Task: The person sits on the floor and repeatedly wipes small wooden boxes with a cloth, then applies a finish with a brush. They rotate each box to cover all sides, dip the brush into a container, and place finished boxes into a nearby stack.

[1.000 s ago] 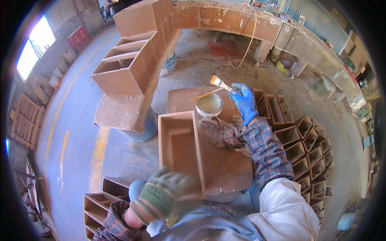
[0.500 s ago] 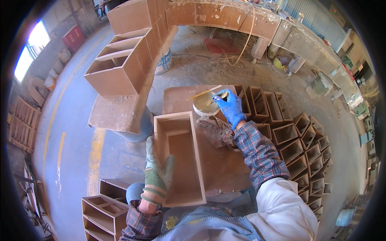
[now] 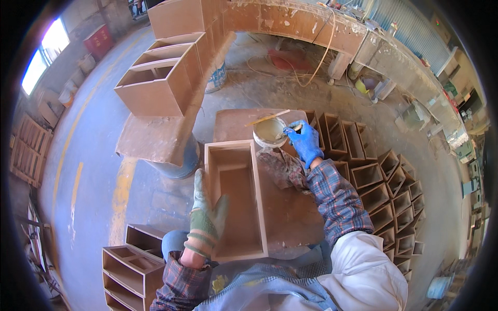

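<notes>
Right hand, closed on brush, apparently loading from bucket alongside; left hand, spread, straddles box edge; drip-free lift seems needed.

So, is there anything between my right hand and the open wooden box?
Yes, low down: the crumpled cloth lies between your right hand and the open wooden box, and the tub stands by the box's far right corner.

Workshop | stacked wooden boxes | spattered workbench | slatted pallet
</notes>
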Available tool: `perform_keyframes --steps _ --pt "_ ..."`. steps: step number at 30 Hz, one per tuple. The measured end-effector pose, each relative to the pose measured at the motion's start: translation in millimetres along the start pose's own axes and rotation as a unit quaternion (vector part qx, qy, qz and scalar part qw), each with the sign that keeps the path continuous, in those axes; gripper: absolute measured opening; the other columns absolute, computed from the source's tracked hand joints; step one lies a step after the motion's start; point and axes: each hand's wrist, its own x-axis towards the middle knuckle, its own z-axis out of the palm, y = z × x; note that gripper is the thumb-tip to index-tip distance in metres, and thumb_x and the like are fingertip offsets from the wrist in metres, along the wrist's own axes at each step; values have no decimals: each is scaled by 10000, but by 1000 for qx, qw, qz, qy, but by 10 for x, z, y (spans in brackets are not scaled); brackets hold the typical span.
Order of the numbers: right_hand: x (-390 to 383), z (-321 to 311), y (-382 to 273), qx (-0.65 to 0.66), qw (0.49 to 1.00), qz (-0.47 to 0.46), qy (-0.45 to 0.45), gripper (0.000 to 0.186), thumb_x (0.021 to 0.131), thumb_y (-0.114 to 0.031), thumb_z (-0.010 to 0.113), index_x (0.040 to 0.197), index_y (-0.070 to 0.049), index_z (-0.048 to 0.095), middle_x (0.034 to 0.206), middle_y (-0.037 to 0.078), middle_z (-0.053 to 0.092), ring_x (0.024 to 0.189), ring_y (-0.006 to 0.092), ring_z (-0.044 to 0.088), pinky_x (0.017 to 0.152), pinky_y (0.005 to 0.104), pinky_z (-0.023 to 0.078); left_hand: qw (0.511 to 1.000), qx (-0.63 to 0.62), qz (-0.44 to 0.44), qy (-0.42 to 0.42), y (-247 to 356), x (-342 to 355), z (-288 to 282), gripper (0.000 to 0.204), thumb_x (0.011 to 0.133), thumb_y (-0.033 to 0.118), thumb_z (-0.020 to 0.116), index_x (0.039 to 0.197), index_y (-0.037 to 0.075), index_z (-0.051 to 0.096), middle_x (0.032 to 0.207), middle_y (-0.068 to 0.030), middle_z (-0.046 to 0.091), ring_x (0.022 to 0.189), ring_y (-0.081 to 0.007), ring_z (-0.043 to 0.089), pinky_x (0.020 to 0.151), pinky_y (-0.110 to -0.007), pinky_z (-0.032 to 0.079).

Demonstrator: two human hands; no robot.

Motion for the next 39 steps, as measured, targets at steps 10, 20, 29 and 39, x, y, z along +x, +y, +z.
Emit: perform_keyframes --steps 10,20,29,39 --pt "-56 -54 -237 -97 989 -99 -42 217 882 -212 773 1030 -65 713 998 179 733 929 332 711 828 416 552 998 19 -53 3 93 16 -32 838 959 139 679 1617 -7 180 1559 -266 426 1429 -346 445 1178 -406 354" --pt "209 9 -314 -126 936 -174 -280 187 911 -87 712 1097 -75 725 1123 164 722 1032 307 699 905 389 545 999 -13 -31 18 -43 19 27 833 968 123 681 1618 -12 179 1553 -237 439 1399 -284 464 1157 -388 381" --pt "65 -264 -90 36 992 82 -93 194 963 -138 691 1136 -52 708 919 63 731 724 130 671 636 292 556 1000 11 -20 18 -38 35 25 830 966 111 677 1617 -14 178 1562 -240 425 1410 -298 456 1160 -382 378" --pt "-893 -1011 -560 264 962 21 -73 211 979 -122 672 1176 -48 662 878 17 688 665 63 618 555 209 489 999 -20 -10 39 -204 26 61 779 961 92 606 1636 125 218 1400 -262 582 1215 -350 620 1038 -395 474"
